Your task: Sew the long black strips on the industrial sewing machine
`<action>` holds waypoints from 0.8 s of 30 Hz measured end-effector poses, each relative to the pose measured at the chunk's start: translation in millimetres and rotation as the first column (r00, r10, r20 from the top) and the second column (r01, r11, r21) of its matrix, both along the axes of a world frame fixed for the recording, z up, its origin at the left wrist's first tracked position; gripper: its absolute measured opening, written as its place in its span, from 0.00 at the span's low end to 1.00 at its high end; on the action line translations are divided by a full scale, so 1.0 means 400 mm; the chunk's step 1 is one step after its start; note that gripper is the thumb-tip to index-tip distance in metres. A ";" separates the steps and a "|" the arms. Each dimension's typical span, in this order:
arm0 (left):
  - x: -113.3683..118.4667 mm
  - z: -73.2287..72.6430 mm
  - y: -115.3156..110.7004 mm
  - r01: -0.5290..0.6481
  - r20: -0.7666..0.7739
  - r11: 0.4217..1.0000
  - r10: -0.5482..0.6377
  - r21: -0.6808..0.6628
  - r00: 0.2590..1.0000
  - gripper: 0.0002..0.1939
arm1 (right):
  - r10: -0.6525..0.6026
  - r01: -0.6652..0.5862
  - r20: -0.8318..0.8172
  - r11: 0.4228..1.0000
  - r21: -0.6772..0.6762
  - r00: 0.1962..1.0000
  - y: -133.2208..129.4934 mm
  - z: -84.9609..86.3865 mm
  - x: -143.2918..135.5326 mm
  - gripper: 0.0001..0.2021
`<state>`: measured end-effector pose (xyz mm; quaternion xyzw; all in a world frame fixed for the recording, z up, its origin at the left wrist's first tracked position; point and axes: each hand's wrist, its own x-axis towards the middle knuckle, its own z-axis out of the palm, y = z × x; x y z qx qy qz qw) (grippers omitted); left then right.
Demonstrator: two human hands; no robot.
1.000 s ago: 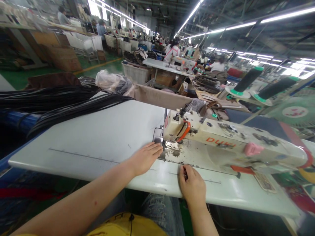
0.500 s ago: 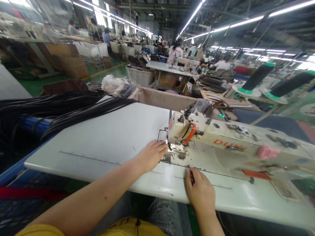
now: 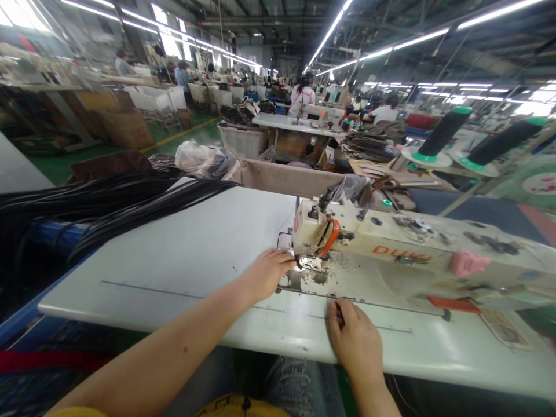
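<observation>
My left hand lies beside the presser foot of a cream sewing machine. Its fingers are stretched out, palm down, with the tips touching the needle area; a small dark bit shows at the tips, too small to name. On the front part of the white table rests my right hand, closed, fingers curled under. A dark gap with a small glint shows between thumb and fingers; what is inside cannot be made out.
Long black strips hang over the table's left end and a blue crate. Behind the machine stands a fabric-lined bin. Black thread cones rise at the right. A pink block sits on the machine arm. Several people work farther back.
The view has shifted slightly. Both hands keep nearly the same places, the left at the presser foot and the right on the front of the table.
</observation>
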<state>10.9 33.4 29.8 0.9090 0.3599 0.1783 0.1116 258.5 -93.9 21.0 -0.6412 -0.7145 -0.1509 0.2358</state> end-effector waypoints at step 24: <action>0.048 -0.022 0.221 0.067 0.156 0.994 -0.053 -0.085 0.986 0.16 | 0.006 -0.005 -0.016 1.000 0.015 1.000 -0.003 0.012 -0.004 0.11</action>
